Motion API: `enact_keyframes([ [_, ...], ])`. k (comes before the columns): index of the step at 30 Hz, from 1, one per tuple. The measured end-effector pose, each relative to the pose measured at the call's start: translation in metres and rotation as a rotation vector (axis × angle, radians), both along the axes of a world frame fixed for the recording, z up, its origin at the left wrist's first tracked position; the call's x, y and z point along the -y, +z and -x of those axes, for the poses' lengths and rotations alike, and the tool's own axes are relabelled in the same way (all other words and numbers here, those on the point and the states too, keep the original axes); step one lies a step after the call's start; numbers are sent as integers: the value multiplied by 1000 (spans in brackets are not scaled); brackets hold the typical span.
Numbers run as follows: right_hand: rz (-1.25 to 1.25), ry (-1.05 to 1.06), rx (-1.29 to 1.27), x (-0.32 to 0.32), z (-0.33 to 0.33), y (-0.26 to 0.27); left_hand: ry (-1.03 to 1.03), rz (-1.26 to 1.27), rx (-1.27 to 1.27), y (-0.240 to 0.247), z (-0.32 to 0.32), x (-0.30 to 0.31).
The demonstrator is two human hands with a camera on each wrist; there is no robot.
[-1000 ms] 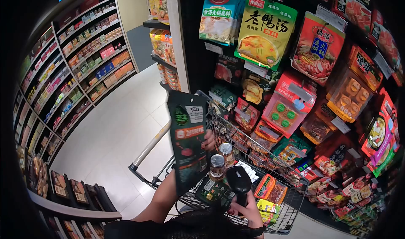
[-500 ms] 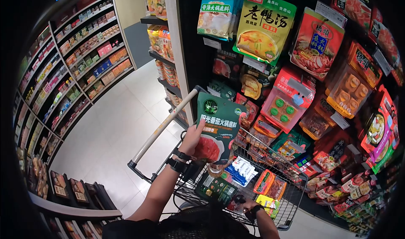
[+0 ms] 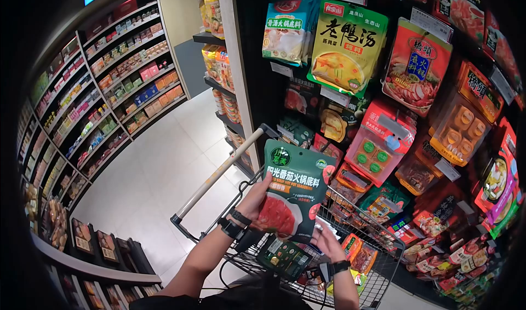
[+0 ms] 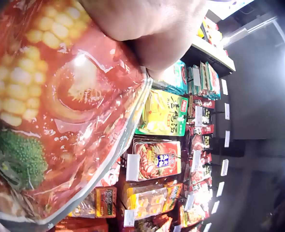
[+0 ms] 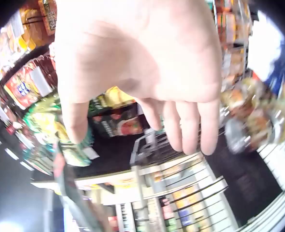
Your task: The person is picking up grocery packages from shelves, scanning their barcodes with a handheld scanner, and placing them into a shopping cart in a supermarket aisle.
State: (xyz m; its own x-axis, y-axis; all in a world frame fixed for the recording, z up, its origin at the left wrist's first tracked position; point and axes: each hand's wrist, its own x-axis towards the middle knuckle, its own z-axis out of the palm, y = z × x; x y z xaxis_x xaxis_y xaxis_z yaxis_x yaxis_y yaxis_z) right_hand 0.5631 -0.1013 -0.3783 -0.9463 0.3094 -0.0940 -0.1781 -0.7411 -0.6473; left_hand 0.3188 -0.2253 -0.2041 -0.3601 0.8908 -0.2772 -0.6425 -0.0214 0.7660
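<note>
The left hand holds a dark green bag by its left edge. The thumb lies flat on the front and pinches the bag from that side; I cannot see how the other fingers lie behind it. The bag is up above the cart, near the top end of the cart's handle. It blocks the view of part of the cart's inside.

The right hand is by the bag's bottom right corner. Its fingers are straight and side by side, with the thumb sticking out away from them. I cannot tell if it touches the bag.

In the cart, under the bag, lies a dark pack. An orange pack lies near the cart's right corner, with a yellow pack below it, partly hidden by the right arm. The right wrist view shows blurry jars.

A wall of hanging food bags stands along the cart's right side edge. A low shelf is at the bottom left, well apart from the cart.
</note>
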Motion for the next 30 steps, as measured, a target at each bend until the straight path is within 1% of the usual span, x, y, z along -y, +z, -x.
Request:
enact_keyframes([
  [1, 12, -4, -167, 5, 13, 48, -7, 2, 3, 4, 1, -4],
  [2, 46, -51, -243, 11, 28, 81, -51, 8, -9, 8, 4, -11],
  [3, 73, -96, -321, 12, 44, 102, -94, 8, -22, 12, 10, -18],
  [4, -30, -176, -204, 8, 60, 108, -122, 58, -59, 13, 19, -24],
  [5, -132, -255, -90, 3, 77, 112, -158, 49, -9, 6, 31, -34],
  [6, -183, -251, 8, -3, 94, 120, -158, 50, -45, 4, 44, -44],
  [7, -183, -299, 58, -8, 109, 126, -162, 54, -80, 1, 60, -53],
  [8, -197, -312, 72, -15, 122, 130, -159, 34, -106, -3, 81, -62],
  [9, -209, -330, 85, -23, 135, 136, -112, 32, -97, 21, 90, -65],
  [10, -238, -359, 86, -29, 149, 153, -153, 27, -169, 25, 114, -76],
  [11, -316, -421, 134, -51, 163, 134, -194, 23, -234, 26, 138, -84],
  [12, -343, -441, 140, -59, 176, 141, -162, 105, -394, 36, 157, -88],
  [13, -376, -461, 147, -66, 192, 163, -118, 144, -416, 49, 169, -95],
  [14, -353, -458, 135, -68, 206, 184, -149, 118, -405, 47, 191, -107],
  [15, -361, -476, 136, -78, 222, 188, -179, 96, -393, 47, 213, -116],
  [16, -404, -486, 154, -89, 236, 190, -181, 140, -467, 46, 232, -126],
  [17, -445, -493, 174, -99, 249, 192, -194, 128, -467, 43, 246, -138],
  [18, -466, -527, 195, -106, 261, 194, -173, 147, -523, 43, 257, -148],
  [19, -468, -539, 201, -114, 271, 191, -153, 170, -578, 42, 267, -157],
  [20, -532, -567, 193, -123, 281, 186, -155, 167, -613, 37, 277, -167],
  [22, -640, -616, 201, -137, 297, 176, -151, 139, -618, 24, 292, -185],
  [25, -680, -676, 194, -149, 313, 164, -118, 84, -626, 3, 305, -204],
  [27, -653, -691, 196, -159, 318, 152, -84, -143, -694, -7, 313, -211],
  [28, -628, -701, 190, -163, 319, 147, -80, -206, -702, -10, 316, -212],
  [29, -625, -704, 195, -165, 320, 142, -86, -204, -699, -12, 318, -213],
  [30, -655, -717, 166, -166, 321, 142, -87, -276, -672, -13, 319, -214],
])
